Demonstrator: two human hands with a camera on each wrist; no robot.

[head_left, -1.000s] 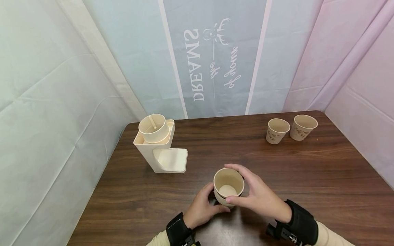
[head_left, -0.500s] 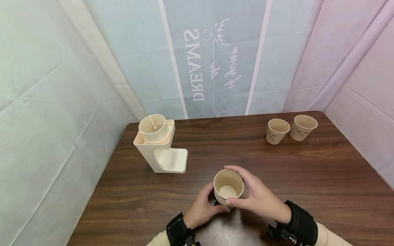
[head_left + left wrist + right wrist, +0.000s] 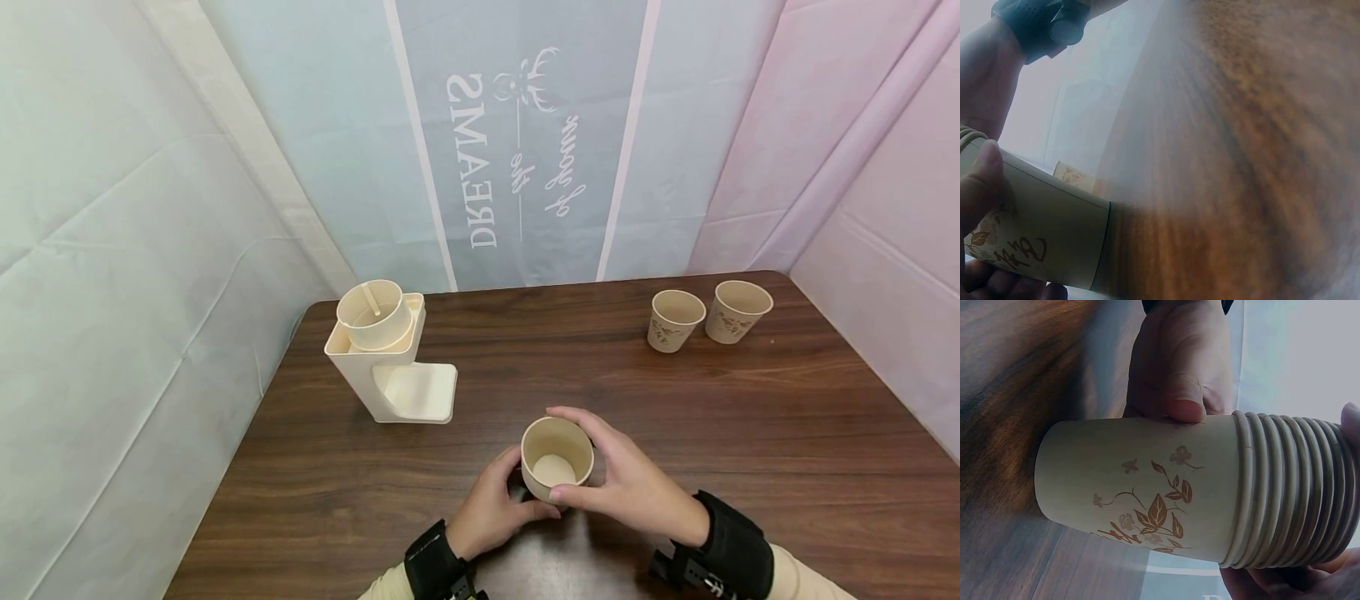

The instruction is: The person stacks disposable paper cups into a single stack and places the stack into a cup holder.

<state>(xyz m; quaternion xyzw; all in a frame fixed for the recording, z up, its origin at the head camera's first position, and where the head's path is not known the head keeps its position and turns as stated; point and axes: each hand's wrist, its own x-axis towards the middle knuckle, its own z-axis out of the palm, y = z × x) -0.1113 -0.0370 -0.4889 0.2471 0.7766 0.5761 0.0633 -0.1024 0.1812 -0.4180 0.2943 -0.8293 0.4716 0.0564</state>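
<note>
Both my hands hold a stack of nested beige paper cups, upright near the front of the table. My left hand grips the lower body of the stack, thumb on the near side. My right hand curls round the top rims, thumb in front and fingers behind. In the right wrist view, several rims sit close together above a brown floral print on the bottom cup. The left wrist view shows the left thumb against the printed wall. Most of the right palm is hidden there.
A cream stand with a low tray stands at the back left, holding a round container with a short stick-like piece inside. Two floral paper cups stand at the back right. Fabric walls enclose the wooden table.
The top cup has sunk slightly into the stack, and the gap under its rim has closed. My right hand has lowered a little with it; my left hand has stayed put.
</note>
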